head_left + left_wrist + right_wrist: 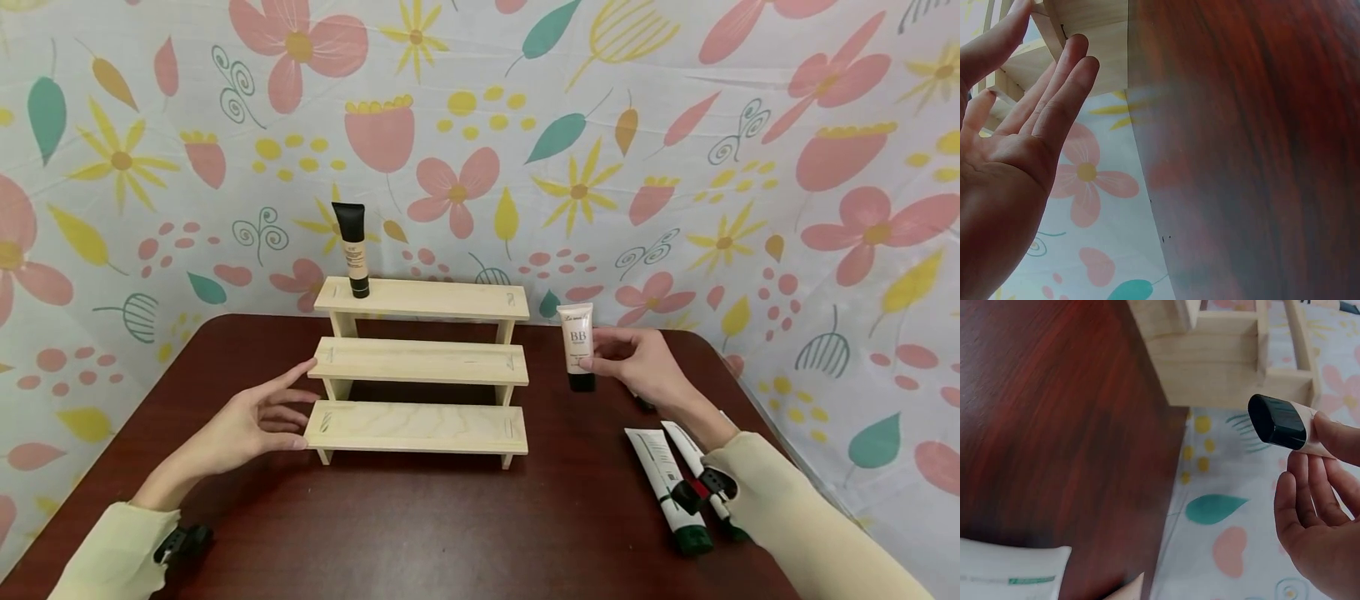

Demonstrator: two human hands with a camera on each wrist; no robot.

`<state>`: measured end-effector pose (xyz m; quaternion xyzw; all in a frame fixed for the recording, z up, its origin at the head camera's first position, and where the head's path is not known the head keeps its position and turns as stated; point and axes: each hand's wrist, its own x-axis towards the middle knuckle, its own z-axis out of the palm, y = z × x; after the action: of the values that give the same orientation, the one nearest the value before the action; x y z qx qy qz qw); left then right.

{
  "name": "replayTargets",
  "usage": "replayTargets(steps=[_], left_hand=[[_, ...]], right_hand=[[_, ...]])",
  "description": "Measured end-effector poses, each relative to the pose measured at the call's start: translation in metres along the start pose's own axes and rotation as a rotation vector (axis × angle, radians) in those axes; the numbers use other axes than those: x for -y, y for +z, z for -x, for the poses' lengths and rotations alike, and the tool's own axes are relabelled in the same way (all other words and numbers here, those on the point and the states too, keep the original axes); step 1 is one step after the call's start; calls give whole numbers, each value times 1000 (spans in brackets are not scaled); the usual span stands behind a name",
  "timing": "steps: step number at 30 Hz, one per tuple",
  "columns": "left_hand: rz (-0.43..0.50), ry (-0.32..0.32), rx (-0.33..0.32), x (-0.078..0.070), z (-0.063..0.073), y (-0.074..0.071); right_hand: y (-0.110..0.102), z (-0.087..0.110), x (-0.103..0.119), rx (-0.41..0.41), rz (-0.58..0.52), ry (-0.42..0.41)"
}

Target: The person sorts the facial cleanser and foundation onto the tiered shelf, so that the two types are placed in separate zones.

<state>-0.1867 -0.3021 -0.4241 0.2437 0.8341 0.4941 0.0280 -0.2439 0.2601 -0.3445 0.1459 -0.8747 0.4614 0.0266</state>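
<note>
A pale BB cream tube [577, 337] with a black cap is held upright above the table, right of the wooden shelf. My right hand [648, 367] pinches it between thumb and fingers; in the right wrist view its black cap [1277, 422] points away from the hand. The three-tier wooden shelf [420, 425] stands in the middle of the table. Against its left side rests my left hand [240, 425], fingers fairly straight, with the index at the middle tier and the thumb by the bottom one. A beige tube with black ends [354, 250] stands on the top tier's left.
Two white tubes with green caps, one nearer [667, 483] and one [693, 454] partly under the right wrist, lie on the right of the dark wooden table [420, 533]. A dark object [642, 402] shows below the right hand. Behind hangs a flower-patterned cloth [465, 108].
</note>
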Motion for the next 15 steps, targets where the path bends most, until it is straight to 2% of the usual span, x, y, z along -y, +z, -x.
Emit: replayTargets(steps=[8, 15], left_hand=[[-6, 0, -2, -1, 0, 0], [0, -2, -2, -2, 0, 0]], right_hand=[[11, -4, 27, 0, -52, -61], [22, -11, 47, 3, -97, -81]])
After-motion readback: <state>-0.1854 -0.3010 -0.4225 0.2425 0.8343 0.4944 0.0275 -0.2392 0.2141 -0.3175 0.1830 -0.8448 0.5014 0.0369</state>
